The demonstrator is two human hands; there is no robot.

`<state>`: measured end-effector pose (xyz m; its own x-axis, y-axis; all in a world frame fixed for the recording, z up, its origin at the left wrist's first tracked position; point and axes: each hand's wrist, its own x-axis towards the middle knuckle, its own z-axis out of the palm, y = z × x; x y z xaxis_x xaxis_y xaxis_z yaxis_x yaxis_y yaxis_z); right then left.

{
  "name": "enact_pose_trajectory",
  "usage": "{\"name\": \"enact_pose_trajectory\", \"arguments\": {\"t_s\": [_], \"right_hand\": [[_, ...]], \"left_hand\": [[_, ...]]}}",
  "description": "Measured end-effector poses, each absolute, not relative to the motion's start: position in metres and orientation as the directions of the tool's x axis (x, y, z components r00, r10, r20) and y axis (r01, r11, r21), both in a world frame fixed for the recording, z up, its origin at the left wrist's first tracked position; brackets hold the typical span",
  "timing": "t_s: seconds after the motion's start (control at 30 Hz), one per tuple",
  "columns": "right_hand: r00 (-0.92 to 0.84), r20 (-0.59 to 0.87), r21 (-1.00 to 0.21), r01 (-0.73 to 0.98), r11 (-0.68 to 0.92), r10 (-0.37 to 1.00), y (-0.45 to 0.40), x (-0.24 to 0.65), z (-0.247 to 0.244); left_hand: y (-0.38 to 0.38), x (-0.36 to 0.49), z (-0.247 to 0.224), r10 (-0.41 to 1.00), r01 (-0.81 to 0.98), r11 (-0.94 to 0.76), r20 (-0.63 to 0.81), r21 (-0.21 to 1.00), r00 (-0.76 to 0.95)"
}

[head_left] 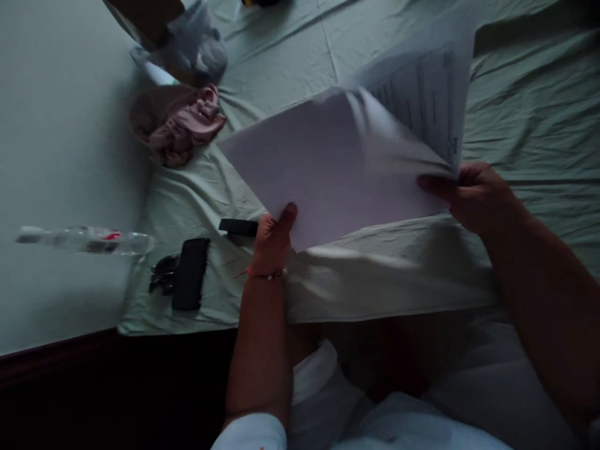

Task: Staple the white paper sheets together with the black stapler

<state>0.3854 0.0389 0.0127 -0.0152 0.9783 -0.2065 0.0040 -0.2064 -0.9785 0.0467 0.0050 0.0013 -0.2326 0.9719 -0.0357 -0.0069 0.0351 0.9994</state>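
Several sheets of white paper (309, 162) are held up over the green cloth, slightly blurred. The top sheet is blank on the side facing me and curls at its right part, and a sheet with printed lines shows behind it. My left hand (274, 240) pinches the papers' lower left edge, thumb on top. My right hand (478, 194) grips the right corner, its thumb over the sheets. Just left of my left hand lies a small black object (237, 227), partly hidden by the hand.
The green cloth (398, 278) is wrinkled. At the left are a black rectangular case or phone (190, 274), dark folded glasses or similar (164, 274), and a clear bottle (103, 241) by the wall. Behind them are pink fabric (187, 128) and a plastic bag (199, 50).
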Motion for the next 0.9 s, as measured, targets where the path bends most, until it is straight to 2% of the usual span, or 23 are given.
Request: {"name": "enact_pose_trajectory", "arguments": {"t_s": [0.13,0.3,0.4,0.5,0.57,0.7,0.9], "right_hand": [[0.002,-0.329,-0.939,-0.104,-0.327,0.944,0.035,0.383,0.017],[-0.015,-0.495,-0.863,-0.105,-0.493,0.869,0.033,0.383,0.017],[-0.064,-0.530,-0.844,-0.058,-0.533,0.846,0.031,0.384,0.016],[-0.066,-0.522,-0.853,0.072,-0.518,0.850,0.029,0.384,0.015],[-0.040,-0.487,-0.865,0.160,-0.476,0.873,0.029,0.386,0.013],[0.043,-0.357,-0.888,0.294,-0.354,0.933,0.029,0.393,0.009],[0.118,-0.234,-0.853,0.452,-0.262,0.965,0.027,0.396,0.009]], "left_hand": [[0.002,0.050,0.006,0.981,-0.040,0.059,-0.066,0.997,-0.185],[0.005,0.050,0.006,0.973,-0.048,0.148,-0.155,0.988,-0.171],[0.007,0.048,0.006,0.960,-0.059,0.230,-0.237,0.971,-0.148],[0.008,0.045,0.007,0.962,-0.026,0.254,-0.255,0.967,-0.096],[0.006,0.043,0.007,0.976,0.090,0.199,-0.189,0.976,-0.107],[-0.002,0.042,0.010,0.964,0.444,0.011,0.108,0.896,-0.242],[-0.014,0.025,0.023,0.787,0.627,-0.039,0.410,0.778,-0.461]]}}
